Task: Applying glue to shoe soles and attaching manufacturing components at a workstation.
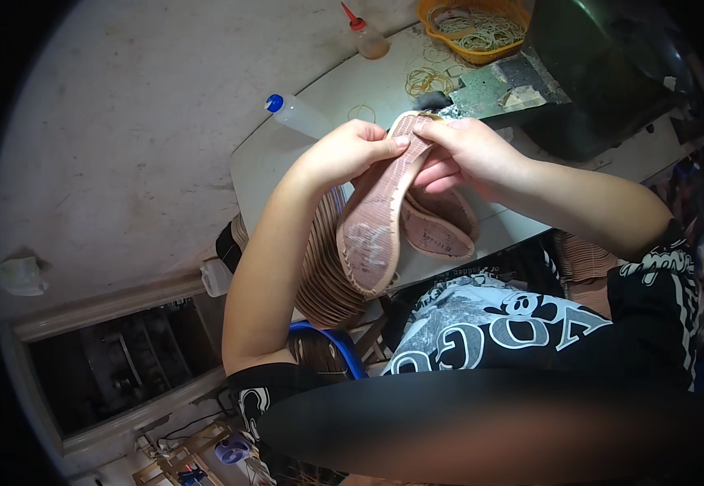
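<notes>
A long pinkish-brown shoe sole (372,215) with a pale raised rim hangs at a slant above the table. My left hand (356,150) is closed on its upper left edge, thumb on the ribbed face. My right hand (469,154) pinches the same sole near its upper end, the other fingers curled behind it. A second, similar sole (441,235) shows below my right hand; whether that hand also holds it, I cannot tell. To the left, a stack of soles (324,271) is partly hidden by my left forearm and the front sole.
Just past my hands stands a dark green machine (591,73) with a greenish plate (494,89). A yellow basket (482,57) of cords, thin loops (429,81), a red-tipped bottle (372,44) and a blue-capped bottle (299,113) are on the white table (255,170). More soles (583,259) lie at right.
</notes>
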{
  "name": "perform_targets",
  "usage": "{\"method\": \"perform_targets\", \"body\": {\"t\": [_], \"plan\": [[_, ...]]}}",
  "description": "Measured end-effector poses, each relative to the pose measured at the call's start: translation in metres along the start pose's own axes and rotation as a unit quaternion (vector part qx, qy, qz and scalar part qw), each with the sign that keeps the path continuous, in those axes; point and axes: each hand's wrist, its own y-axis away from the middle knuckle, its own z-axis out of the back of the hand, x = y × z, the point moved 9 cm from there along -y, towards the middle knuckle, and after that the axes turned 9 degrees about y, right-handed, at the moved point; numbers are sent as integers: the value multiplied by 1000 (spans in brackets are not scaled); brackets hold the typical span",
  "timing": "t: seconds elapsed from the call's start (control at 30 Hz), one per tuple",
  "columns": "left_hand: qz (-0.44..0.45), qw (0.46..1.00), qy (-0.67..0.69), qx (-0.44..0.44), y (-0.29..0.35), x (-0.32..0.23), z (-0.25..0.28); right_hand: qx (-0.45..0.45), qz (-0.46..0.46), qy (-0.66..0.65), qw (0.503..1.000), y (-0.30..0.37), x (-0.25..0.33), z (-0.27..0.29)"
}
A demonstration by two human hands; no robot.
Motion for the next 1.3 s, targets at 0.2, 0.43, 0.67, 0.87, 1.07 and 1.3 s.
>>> {"method": "perform_targets", "body": {"t": [0.2, 0.43, 0.67, 0.87, 1.07, 1.3], "plan": [[-6, 999, 46, -14, 4, 1, -5, -3, -24, 23, 999, -1, -6, 2], [-20, 995, 84, -41, 6, 2, -5, -23, -2, -13, 1000, 0, -4, 3], [1, 991, 103, -81, 9, 4, -5, 0, 4, -29, 1000, -2, -4, 2], [20, 987, 156, -31, 4, 3, -16, 72, -16, 14, 997, 26, -1, 1], [15, 989, 126, -70, -7, 2, 1, 19, 33, 91, 995, 60, -10, 31], [1, 986, 59, -155, -20, 1, 35, -9, 24, -15, 1000, 21, -20, 23]]}}
